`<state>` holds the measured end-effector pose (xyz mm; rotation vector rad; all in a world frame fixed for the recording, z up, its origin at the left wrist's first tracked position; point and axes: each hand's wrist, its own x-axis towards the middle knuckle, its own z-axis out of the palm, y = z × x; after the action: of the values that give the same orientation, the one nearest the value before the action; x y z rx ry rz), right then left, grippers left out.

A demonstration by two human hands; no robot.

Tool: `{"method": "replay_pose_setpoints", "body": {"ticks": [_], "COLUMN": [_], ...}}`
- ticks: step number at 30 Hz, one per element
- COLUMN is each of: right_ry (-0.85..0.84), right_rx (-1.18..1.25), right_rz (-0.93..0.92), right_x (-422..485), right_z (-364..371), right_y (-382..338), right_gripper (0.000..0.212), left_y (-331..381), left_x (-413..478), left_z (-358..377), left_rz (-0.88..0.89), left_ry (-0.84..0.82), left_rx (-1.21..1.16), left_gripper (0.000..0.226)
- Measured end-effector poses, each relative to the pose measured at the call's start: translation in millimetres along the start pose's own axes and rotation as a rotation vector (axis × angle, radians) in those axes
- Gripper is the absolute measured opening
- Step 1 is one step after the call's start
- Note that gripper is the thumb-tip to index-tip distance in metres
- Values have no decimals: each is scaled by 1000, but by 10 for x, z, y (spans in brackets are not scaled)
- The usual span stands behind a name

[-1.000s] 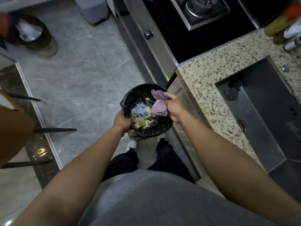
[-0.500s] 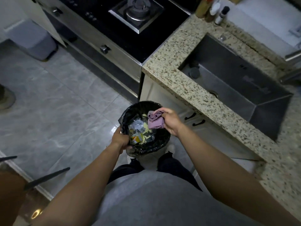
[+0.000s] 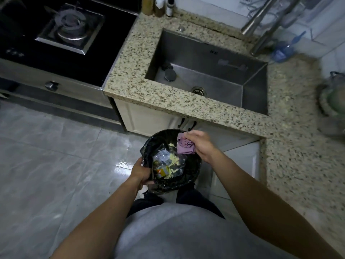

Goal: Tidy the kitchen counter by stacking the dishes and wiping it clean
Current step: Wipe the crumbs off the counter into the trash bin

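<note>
A small bin lined with a black bag (image 3: 188, 182) is held up in front of my body, below the counter's front edge. My left hand (image 3: 141, 171) grips its left rim. Inside lie clear plastic wrappers, an orange packet and yellow crumbs (image 3: 172, 161). My right hand (image 3: 198, 143) holds a crumpled purple cloth (image 3: 184, 146) over the bin's upper right rim. The speckled granite counter (image 3: 291, 146) runs from the stove round the sink to the right. A blurred stack of dishes (image 3: 334, 101) sits at the counter's right edge.
A steel sink (image 3: 209, 75) with a drain and plug is set into the counter, with a faucet (image 3: 261, 19) behind it. A black gas stove (image 3: 69, 27) lies to the left. Bottles (image 3: 160, 4) stand at the back. White cabinet doors (image 3: 147, 118) are below. Grey tiled floor (image 3: 56, 165) spreads left.
My view has swung right, from the floor and stove towards the sink and counter. Both hands keep their hold on the bin and the cloth, which stays over the bin's rim.
</note>
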<state>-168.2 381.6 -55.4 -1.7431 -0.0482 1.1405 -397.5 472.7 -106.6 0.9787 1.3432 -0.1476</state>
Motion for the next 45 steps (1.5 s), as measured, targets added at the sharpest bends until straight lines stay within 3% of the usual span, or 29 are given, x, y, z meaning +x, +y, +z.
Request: {"method": "replay_pose_setpoints", "body": {"ticks": [5,14,17,20,21,24,27,33,40,45], "right_ry": [63,309,378,363,382,490,469,240,550,599], "right_rx": [-112,-6,-17,-101,-120,-125,-56,-73,-293,-348], "right_rz": [-88,-152,-146,-158,-149,-194,-268,-380,-160,-134], "right_x": [-49,-268,-301,-319,-357,-334,-294,-115,706,865], "right_z": [-486,-1708,-2239,-2679,-2796,-3229,-3615,-4136,-4833,-4873], "right_y": [-24,-346,-483,-618,-690,-801,-972,-1321,-1157,-1207], "right_gripper": [9,58,48,12,9,28,28,22,23,23], "left_y": [139,482,598,687,711,777,840,956,1103,1217], "left_x": [-1,-110,-117,-90,-79,-57,-14,34,44,143], "left_z": [372,1072,1346,1585,1656,1855,2025,2347,2546,2566], "left_rz": [15,50,31,12,4,-2,4,-1,5,-37], "left_ry": [-93,-245,-300,-341,-350,-344,-336,-288,-292,-316], "left_rx": [105,265,316,337,344,363,371,394,516,637], "left_gripper": [70,68,72,79,81,81,75,67,59,72]}}
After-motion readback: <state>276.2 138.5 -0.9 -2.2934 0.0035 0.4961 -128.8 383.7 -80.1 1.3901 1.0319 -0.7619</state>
